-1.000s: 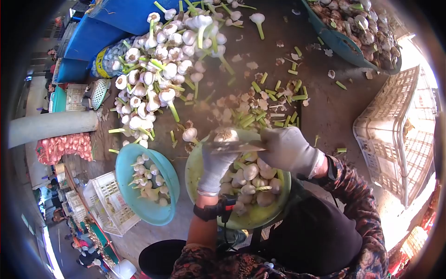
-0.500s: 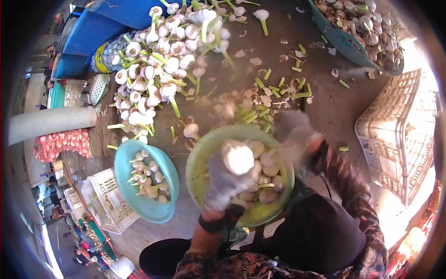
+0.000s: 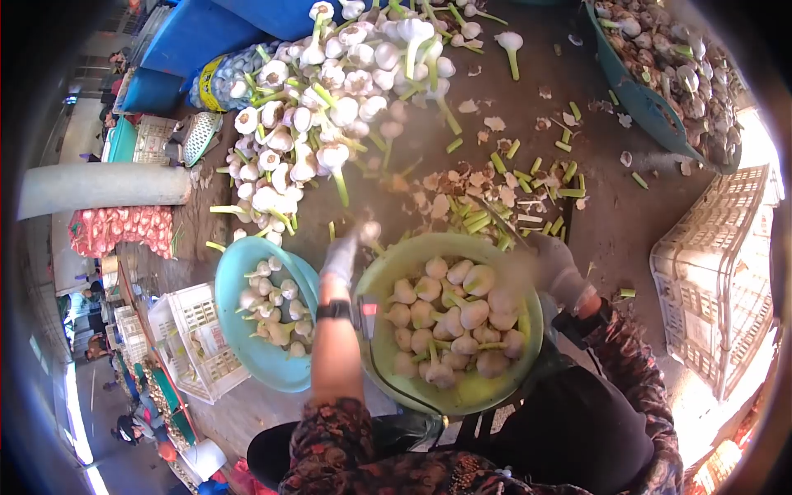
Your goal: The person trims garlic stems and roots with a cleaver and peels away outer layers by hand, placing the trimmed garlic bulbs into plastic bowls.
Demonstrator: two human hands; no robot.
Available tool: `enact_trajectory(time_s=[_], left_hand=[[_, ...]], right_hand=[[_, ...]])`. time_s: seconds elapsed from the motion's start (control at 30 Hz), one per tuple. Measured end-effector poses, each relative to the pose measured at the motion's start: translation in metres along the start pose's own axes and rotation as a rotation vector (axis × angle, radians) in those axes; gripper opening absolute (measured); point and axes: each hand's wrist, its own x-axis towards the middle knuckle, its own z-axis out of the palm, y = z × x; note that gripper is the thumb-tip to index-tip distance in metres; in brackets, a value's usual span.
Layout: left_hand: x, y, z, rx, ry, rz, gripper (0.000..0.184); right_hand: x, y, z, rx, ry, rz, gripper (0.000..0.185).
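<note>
Beyond the left hand (image 3: pixel 340 260), the heap of long-stemmed garlic (image 3: pixel 345 110) looks largely untouched, so much seems left. Between both gloved hands and nearer the body, the yellow-green basin (image 3: pixel 487 393) holds many short-cut garlic bulbs (image 3: pixel 474 313), apparently the finished portion. Just left of the left hand, the turquoise basin (image 3: pixel 264 365) has a smaller batch. The right hand (image 3: pixel 557 268), blurred, grasps a knife (image 3: pixel 501 221) beside cut stem pieces (image 3: pixel 478 222). A single bulb (image 3: pixel 371 231) sits at the left fingertips; whether they grip it, I cannot tell.
</note>
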Motion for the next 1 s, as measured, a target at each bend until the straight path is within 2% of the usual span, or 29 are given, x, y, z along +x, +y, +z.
enact_trajectory(time_s=[0.03,0.1,0.13,0.2,0.23,0.27,0.33,0.37,0.4,0.43,0.5,0.53,0.6,0.67,0.73,0.8,0.87,0.9,0.93,1.0], left_hand=[[0.031,-0.014,0.009,0.003,-0.004,0.004,0.068],[0.075,-0.037,0.024,-0.419,-0.299,0.114,0.059],[0.065,-0.024,0.026,-0.414,-0.309,0.113,0.059],[0.022,0.023,0.033,0.157,-0.089,0.252,0.056],[0.003,0.026,0.041,-0.339,-0.234,0.468,0.053],[-0.014,0.031,0.044,-0.335,-0.249,0.466,0.053],[-0.047,0.045,0.047,-0.304,-0.302,0.628,0.047],[-0.062,0.049,0.051,-0.305,-0.310,0.693,0.046],[-0.070,0.054,0.057,-0.302,-0.317,0.700,0.046],[-0.076,0.056,0.061,-0.226,-0.268,0.752,0.047],[-0.080,0.061,0.062,-0.170,-0.203,0.907,0.049],[-0.085,0.067,0.058,-0.167,-0.203,0.910,0.049],[-0.096,0.081,0.051,-0.351,-0.461,0.688,0.050],[-0.096,0.084,0.053,-0.346,-0.471,0.731,0.053],[-0.080,0.076,0.056,0.375,-0.231,1.402,0.059],[-0.088,0.053,0.065,0.267,-0.322,1.315,0.061],[-0.107,0.060,0.074,-0.135,-0.305,1.111,0.053],[-0.103,0.050,0.077,-0.138,-0.249,1.045,0.046],[-0.109,0.047,0.080,-0.139,-0.247,1.045,0.046],[-0.125,0.049,0.086,-0.294,-0.319,0.868,0.042]], right_hand=[[0.000,-0.006,-0.002,0.060,-0.037,0.025,0.030],[0.005,-0.003,0.006,0.100,-0.019,-0.009,0.030],[0.006,-0.001,0.008,0.137,-0.001,-0.049,0.030],[0.008,-0.017,-0.002,0.182,-0.030,-0.039,0.029],[0.007,-0.029,-0.008,0.226,-0.073,-0.039,0.029],[0.006,-0.040,-0.013,0.227,-0.065,-0.025,0.029],[0.002,-0.063,-0.021,0.144,-0.050,-0.178,0.027],[-0.001,-0.073,-0.025,0.143,-0.042,-0.171,0.027],[-0.004,-0.082,-0.028,0.072,-0.028,-0.251,0.026],[-0.006,-0.089,-0.031,0.003,-0.016,-0.331,0.025],[-0.010,-0.099,-0.036,0.020,-0.028,-0.319,0.025],[-0.009,-0.102,-0.039,0.031,-0.041,-0.316,0.025],[-0.006,-0.096,-0.042,0.092,-0.027,-0.321,0.025],[-0.008,-0.095,-0.048,0.093,-0.001,-0.294,0.025],[-0.012,-0.097,-0.054,0.029,0.005,-0.369,0.025],[-0.015,-0.097,-0.053,-0.030,0.005,-0.432,0.026],[-0.014,-0.097,-0.050,-0.113,-0.008,-0.407,0.026],[-0.012,-0.094,-0.050,-0.123,-0.011,-0.414,0.025],[-0.010,-0.088,-0.046,-0.124,-0.012,-0.416,0.025],[-0.001,-0.068,-0.034,-0.182,0.079,-0.603,0.023]])
